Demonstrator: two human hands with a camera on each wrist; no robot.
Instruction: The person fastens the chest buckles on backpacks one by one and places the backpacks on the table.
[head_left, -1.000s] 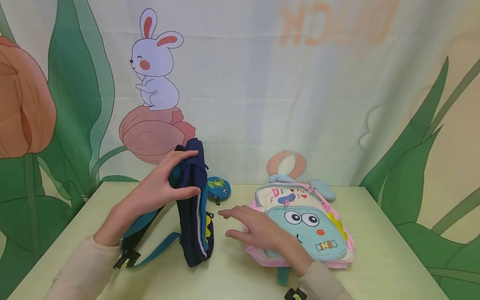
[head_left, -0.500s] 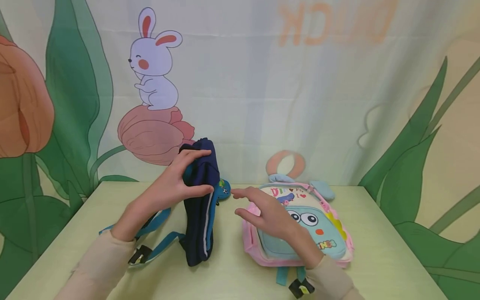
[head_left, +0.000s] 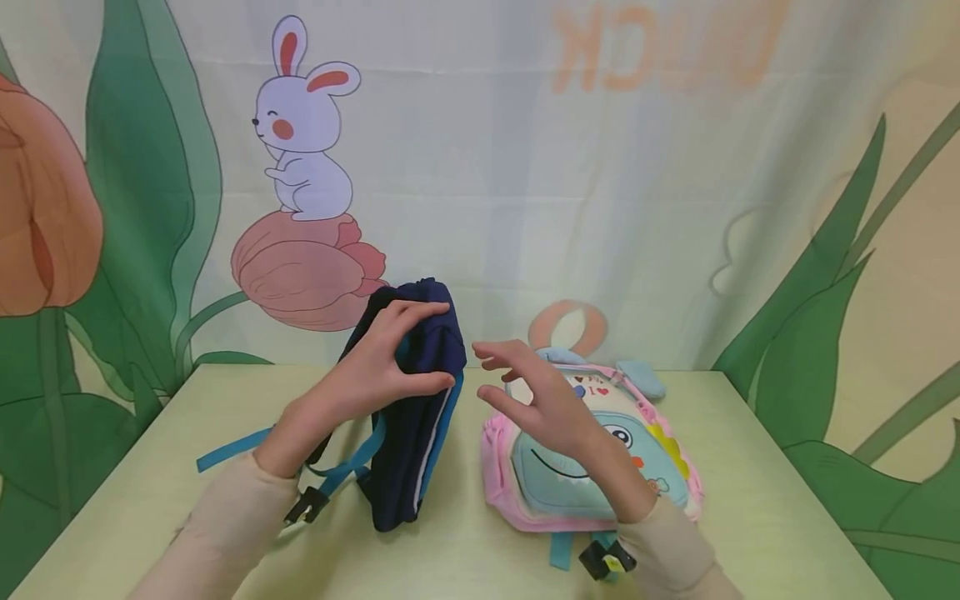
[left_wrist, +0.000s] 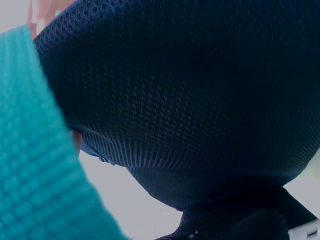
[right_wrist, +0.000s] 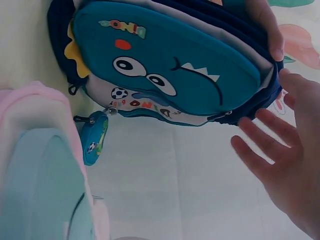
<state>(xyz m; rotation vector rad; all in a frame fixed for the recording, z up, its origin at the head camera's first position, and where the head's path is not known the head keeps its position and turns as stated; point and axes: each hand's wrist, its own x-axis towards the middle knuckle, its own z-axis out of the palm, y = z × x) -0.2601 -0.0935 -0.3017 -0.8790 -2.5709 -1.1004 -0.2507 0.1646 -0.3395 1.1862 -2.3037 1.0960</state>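
Note:
A navy child's backpack [head_left: 408, 467] stands on the table, its side facing me in the head view. My left hand [head_left: 375, 367] grips its upper part, thumb and fingers spread across the side. The right wrist view shows its teal dinosaur-face front pocket [right_wrist: 165, 65] and a small round blue pouch [right_wrist: 95, 137] hanging from it. My right hand [head_left: 543, 400] is beside the backpack, fingers apart and loosely bent, holding nothing; in the right wrist view its fingertips come close to the bag's edge. Dark mesh [left_wrist: 175, 90] and a teal strap [left_wrist: 35, 145] fill the left wrist view.
A pink and mint backpack [head_left: 562, 492] with a cartoon face lies on the table [head_left: 765, 517] at the right, partly behind my right forearm. Teal straps [head_left: 232, 446] of the navy bag trail left. A printed curtain [head_left: 465, 167] hangs behind the table.
My left hand has moved right with the top of the navy backpack, which now leans right. My right hand has risen and shifted slightly right. The round pouch is now hidden in the head view.

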